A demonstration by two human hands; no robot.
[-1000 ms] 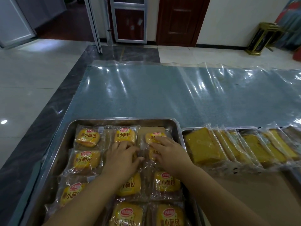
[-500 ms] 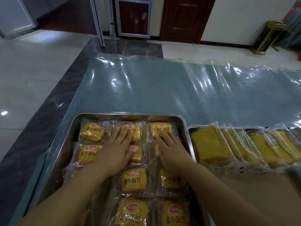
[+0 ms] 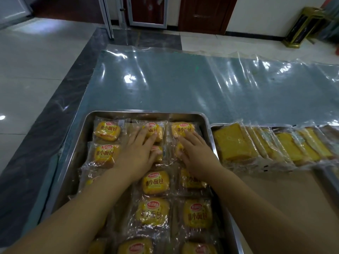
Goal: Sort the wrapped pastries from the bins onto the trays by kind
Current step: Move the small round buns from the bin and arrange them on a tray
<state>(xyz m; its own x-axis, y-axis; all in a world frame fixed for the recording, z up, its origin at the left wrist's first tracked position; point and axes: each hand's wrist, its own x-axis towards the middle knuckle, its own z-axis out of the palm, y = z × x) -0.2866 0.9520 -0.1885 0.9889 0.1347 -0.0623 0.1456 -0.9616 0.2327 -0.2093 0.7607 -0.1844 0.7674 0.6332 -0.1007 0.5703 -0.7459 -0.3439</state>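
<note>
Head view. A steel tray [image 3: 146,113] sits at the near left of a table covered with clear plastic sheet [image 3: 183,85]. The tray holds wrapped small buns [image 3: 107,131] laid flat in three columns, yellow with red labels.

The left hand [image 3: 136,153] lies palm-down on the middle column. Its fingers are straight and spread, holding nothing, with the tips resting on the far middle bun [image 3: 157,129].

The right hand [image 3: 197,156] lies palm-down on the right column. Its fingers are also straight, gripping nothing, with the tips touching the far right bun [image 3: 182,127].

Just beside the steel tray, on the right, a second tray [image 3: 213,126] carries wrapped cake slices [image 3: 233,143], overlapped in a row running to the right. A brown board [image 3: 284,191] lies in front of that row.
</note>
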